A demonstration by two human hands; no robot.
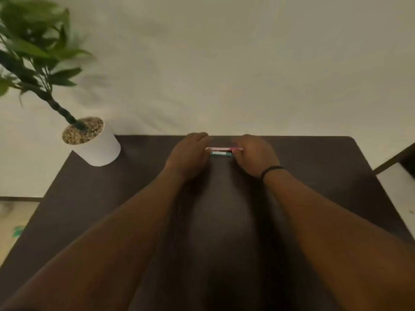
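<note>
Both my arms reach to the far edge of a dark brown table. Between my hands lies a thin pink flat piece on top of a small teal block. My left hand is at their left end and my right hand, with a black band on the wrist, holds the pink piece at its right end. The fingertips of both hands are hidden behind the hands, and the frame is blurred.
A white pot with pebbles and a green leafy plant stands on the table's far left corner. A pale wall rises behind the table. A dark-framed white piece of furniture shows at the right edge.
</note>
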